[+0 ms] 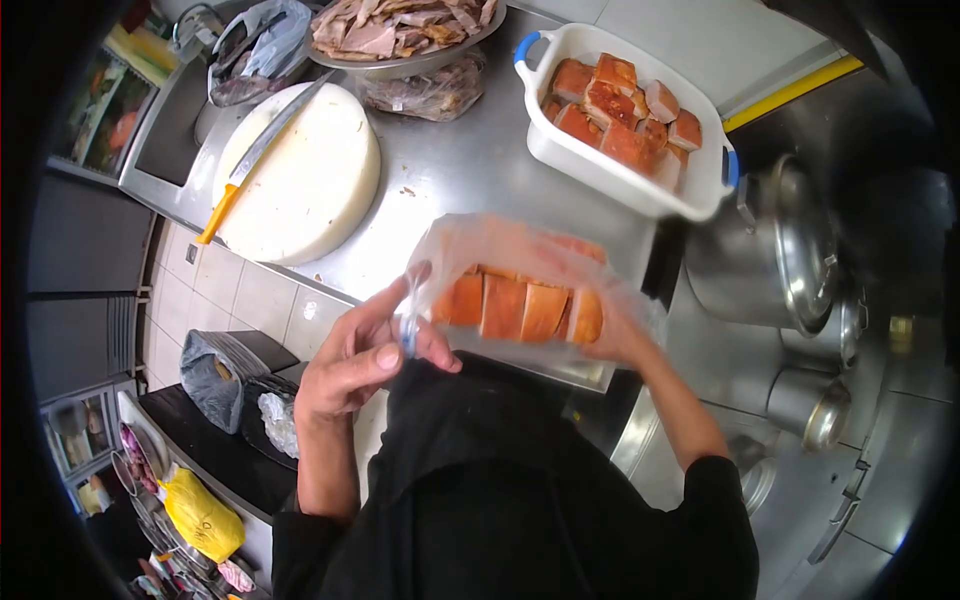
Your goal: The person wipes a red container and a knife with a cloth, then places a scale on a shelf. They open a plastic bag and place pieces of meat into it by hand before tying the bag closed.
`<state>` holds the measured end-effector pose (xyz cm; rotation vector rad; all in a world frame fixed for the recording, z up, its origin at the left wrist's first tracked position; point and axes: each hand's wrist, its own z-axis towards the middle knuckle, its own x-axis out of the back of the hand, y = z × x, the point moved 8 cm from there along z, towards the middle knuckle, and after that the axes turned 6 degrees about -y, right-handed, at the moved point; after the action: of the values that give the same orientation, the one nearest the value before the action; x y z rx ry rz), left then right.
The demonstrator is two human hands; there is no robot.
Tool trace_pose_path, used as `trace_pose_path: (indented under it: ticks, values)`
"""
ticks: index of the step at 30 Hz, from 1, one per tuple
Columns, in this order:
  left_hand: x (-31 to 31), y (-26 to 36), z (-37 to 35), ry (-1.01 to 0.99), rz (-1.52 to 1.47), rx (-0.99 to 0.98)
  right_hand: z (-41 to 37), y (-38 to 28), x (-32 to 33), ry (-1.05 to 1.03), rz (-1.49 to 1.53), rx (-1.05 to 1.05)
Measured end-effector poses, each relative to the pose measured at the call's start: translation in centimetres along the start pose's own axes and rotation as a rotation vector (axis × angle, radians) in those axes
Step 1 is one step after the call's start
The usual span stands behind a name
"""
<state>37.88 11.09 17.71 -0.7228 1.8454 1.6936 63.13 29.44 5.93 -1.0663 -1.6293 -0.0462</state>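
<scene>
A translucent plastic bag (440,265) is held over the near edge of the steel counter, close to my body. Several thick pieces of roast pork (502,305) with orange-brown skin show in a row at its mouth. My left hand (365,355) pinches the left side of the bag between thumb and fingers. On the other side, my right hand (612,325) is curled against the pork, its fingers partly hidden behind the plastic and meat. The far side of the bag is blurred.
A white tub (555,150) of roast pork stands at the back right. On the round white cutting board (335,165) lies a yellow-handled knife (265,145). Behind is a metal bowl (400,68) of sliced meat. Steel pots (740,255) stand right; a yellow bag (200,510) sits lower left.
</scene>
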Motion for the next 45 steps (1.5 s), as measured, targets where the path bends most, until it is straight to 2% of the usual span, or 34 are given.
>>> trace_pose_path:
  ticks: [3, 6, 8, 10, 12, 15, 18, 21, 24, 25, 28, 29, 30, 32, 33, 34, 36, 37, 39, 40, 42, 45]
  values:
    - [0.1, -0.9, -0.3, -0.038, 0.031, 0.072, -1.1, 1.1, -2.8, -0.207, 0.061, -0.028]
    - [0.2, -1.0, -0.5, -0.062, 0.003, 0.088, -1.1, 0.3, -4.3, -0.161, 0.045, 0.011]
    - [0.9, -0.7, -0.7, -0.080, -0.016, 0.070, -0.2, 4.9, -7.9, -0.106, 0.401, -0.009]
    - [1.3, -0.8, -1.0, -0.095, -0.012, 0.086, -0.6, 5.4, -7.6, -0.010, 0.345, 0.010]
    - [1.6, -0.9, -1.2, -0.117, -0.017, 0.097, -1.7, 0.8, -4.1, 0.107, -0.120, 0.070]
    - [1.6, -1.0, -1.0, -0.153, -0.004, 0.111, -3.1, -0.4, -3.8, 0.073, -0.066, -0.165]
    - [1.6, -1.0, -1.3, -0.102, 0.065, 0.103, -4.2, -3.5, -1.0, 0.163, -0.161, -0.180]
    - [1.7, -0.9, -1.5, -0.024, 0.143, 0.082, -6.8, -6.8, 3.0, 0.310, -0.059, -0.029]
    - [1.4, -1.1, -1.9, 0.057, 0.210, 0.063, -10.7, -4.5, 3.8, 0.584, -0.073, -0.001]
    - [1.1, -1.0, -2.0, 0.090, 0.217, 0.046, -11.6, -7.9, 6.0, 0.781, -0.287, -0.084]
    - [0.8, -1.2, -2.6, 0.205, 0.292, 0.030, -12.3, -5.1, 5.0, 0.901, -0.326, -0.360]
    - [0.6, -1.3, -2.7, 0.249, 0.325, 0.025, -12.1, -1.7, 3.5, 0.796, -0.112, -0.410]
    - [0.4, -1.0, -2.9, 0.352, 0.479, 0.035, -12.7, 1.5, 2.1, 0.732, 0.214, -0.483]
    - [-0.5, -0.1, -3.6, 0.569, 0.791, 0.051, -12.3, 4.0, -0.7, 0.545, 0.864, -0.591]
    - [-1.3, 0.6, -4.0, 0.713, 1.015, -0.104, -12.1, 3.4, -0.4, 0.651, 0.956, -0.426]
    - [-4.4, 2.2, -4.0, 0.853, 1.444, -0.316, -11.6, 2.8, -0.9, 0.617, 1.088, -0.342]
    - [-7.6, 1.3, -2.0, 0.702, 1.422, -0.460, -10.3, 1.3, -0.1, 0.542, 1.331, -0.152]
    - [-9.3, -0.6, 0.4, 0.484, 1.278, -0.310, -10.0, 1.2, 0.2, 0.520, 1.376, -0.113]
    - [-10.5, -7.2, 5.7, 0.042, 1.320, -0.106, -9.4, 1.0, 0.9, 0.466, 1.452, -0.026]
    - [-10.4, -11.0, 8.3, -0.113, 1.451, -0.024, -9.4, 0.6, 1.5, 0.441, 1.490, -0.018]
    - [-6.6, -19.2, 13.1, -0.282, 1.763, -0.172, -9.6, -0.7, 2.9, 0.388, 1.564, -0.001]
    - [-4.3, -24.0, 15.3, -0.168, 2.045, -0.263, -9.4, -1.9, 4.0, 0.331, 1.612, 0.029]
